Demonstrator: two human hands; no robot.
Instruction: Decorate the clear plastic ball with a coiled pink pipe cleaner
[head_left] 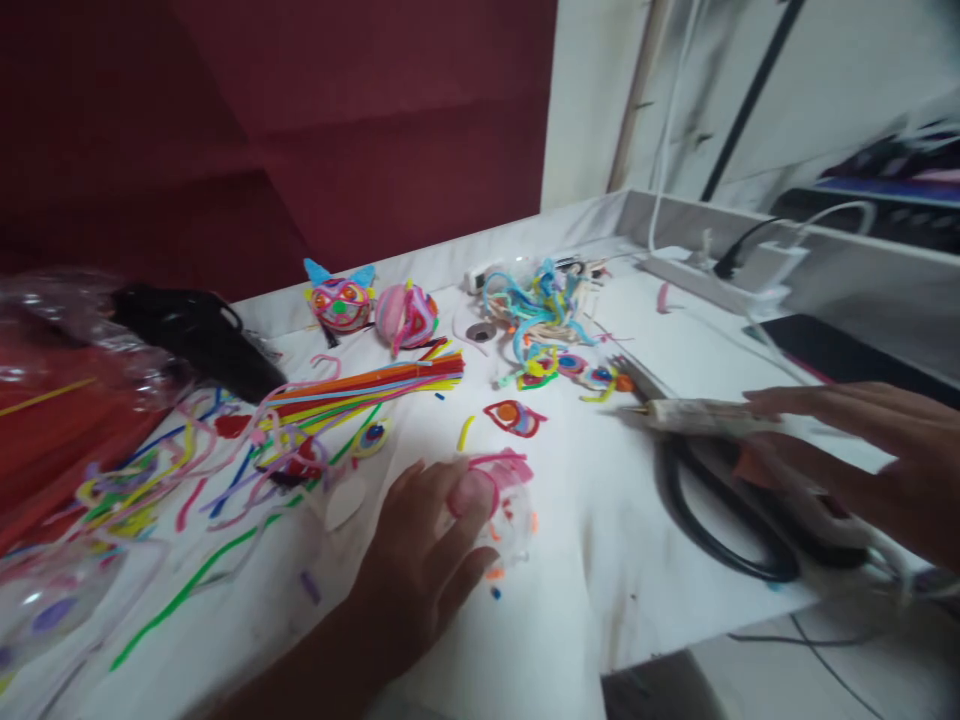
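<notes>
**Left hand [431, 545] in a sea of craft bits: spot the hazards**

Left hand rests palm-down near the front of the white table [645, 590], fingers loosely curled, thumb a little apart. It's right over a round, see-through pink piece [474, 488] and a clear, rounded plastic shell [517, 530]; can't tell if it's pinching either or just resting there. If that shell is as curved and slick as it looks, one lopsided push could make it skid or roll, taking the small orange and blue scraps around it along.

Right hand [877, 445] is the one I'd watch. Fingers are stretched out at the back end of a pale, gun-shaped tool with a thin metal tip [697, 413], and blur hides whether they're actually gripping it. Looks like a glue gun to me. If it's hot, that tip points across the table towards the left hand's side, so a careless swing might mean a burn or a stray blob on the red-rimmed, eye-shaped piece with an orange centre [511, 416].

Also, black-handled scissors [676, 490] lie right under the tool. Lift it carelessly and it could snag the loops. Same worry with the white cord [904, 570] by the right wrist: one tug might drag everything sideways.
</notes>
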